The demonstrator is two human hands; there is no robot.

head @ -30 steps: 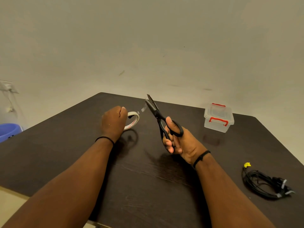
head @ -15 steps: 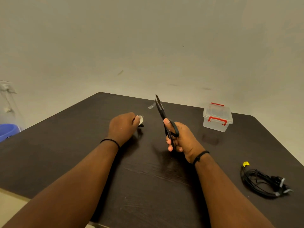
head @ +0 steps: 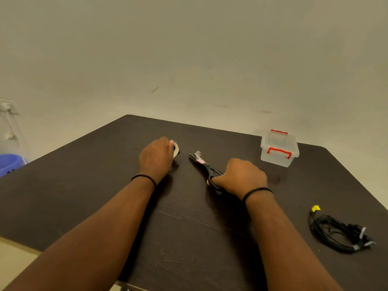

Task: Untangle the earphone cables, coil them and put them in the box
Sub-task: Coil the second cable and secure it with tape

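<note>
A coiled black earphone cable (head: 338, 233) with a yellow tag lies on the dark table (head: 189, 227) at the right. A clear plastic box (head: 279, 150) with red latches stands closed at the far right. My left hand (head: 156, 158) is closed on a roll of clear tape (head: 176, 150), low over the table. My right hand (head: 241, 177) grips the handles of black scissors (head: 204, 164), whose blades lie flat on the table with a short piece of tape (head: 197, 153) stuck at the blade.
A blue tub (head: 9, 163) sits beyond the table's left edge. A plain wall rises behind the table, with a socket and cord (head: 8, 114) at the far left.
Both hands have come down to the table. The scissors went from upright to lying flat, with the cut tape piece still on the blade. The tape roll moved lower.
</note>
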